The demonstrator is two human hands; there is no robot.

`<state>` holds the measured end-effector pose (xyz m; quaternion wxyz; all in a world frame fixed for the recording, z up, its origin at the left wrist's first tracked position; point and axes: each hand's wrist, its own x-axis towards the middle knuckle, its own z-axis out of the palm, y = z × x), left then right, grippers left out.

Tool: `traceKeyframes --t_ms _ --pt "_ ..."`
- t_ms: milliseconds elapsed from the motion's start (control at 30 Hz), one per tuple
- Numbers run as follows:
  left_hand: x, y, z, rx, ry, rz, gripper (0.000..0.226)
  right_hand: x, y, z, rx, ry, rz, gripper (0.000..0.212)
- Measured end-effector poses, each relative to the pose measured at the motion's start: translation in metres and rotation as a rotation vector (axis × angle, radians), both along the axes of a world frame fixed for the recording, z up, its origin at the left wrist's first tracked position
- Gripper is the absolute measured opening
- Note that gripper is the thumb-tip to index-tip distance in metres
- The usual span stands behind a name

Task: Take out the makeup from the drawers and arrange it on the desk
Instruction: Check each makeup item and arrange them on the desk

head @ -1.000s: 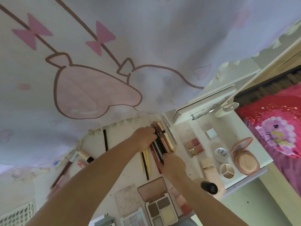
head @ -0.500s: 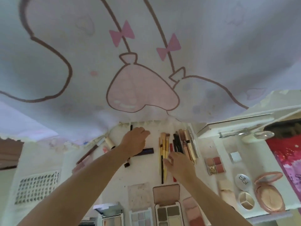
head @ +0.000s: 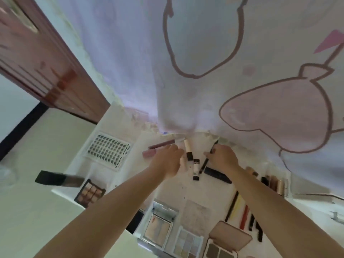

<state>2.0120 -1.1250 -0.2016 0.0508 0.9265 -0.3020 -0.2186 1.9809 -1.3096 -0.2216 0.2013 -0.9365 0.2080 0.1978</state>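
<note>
**Both hands among the tubes at the desk's far edge**

A printed curtain (head: 204, 71) hides the back of the desk (head: 173, 190). The left hand (head: 168, 161) covers a pale tube, seemingly curled round it (blur makes the grip uncertain). The right hand (head: 222, 158) pinches a thin black pencil (head: 206, 160), its long axis running from 1 o'clock to 7 o'clock. Between the hands lies a cream tube (head: 188, 150), black cap toward 6 o'clock.
</note>
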Motion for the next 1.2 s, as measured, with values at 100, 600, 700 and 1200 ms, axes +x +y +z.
traceKeyframes --t_ms 100,600,700,1200 --pt "-0.002 0.017 -0.004 -0.011 -0.013 0.038 0.042 0.010 0.017 -0.005 -0.046 0.093 -0.171 0.017" --pt "-0.003 -0.022 0.064 -0.315 -0.079 -0.236 0.033 -0.057 -0.012 0.113 0.419 -0.265 0.141 0.013" --pt "-0.013 -0.041 0.096 -0.143 -0.103 -0.438 0.028 -0.079 -0.029 0.145 0.322 -0.230 0.259 0.020" --pt "-0.041 -0.100 0.206 -0.179 -0.328 -0.694 0.033 -0.212 -0.099 0.240 -0.007 -0.416 0.176 0.036"
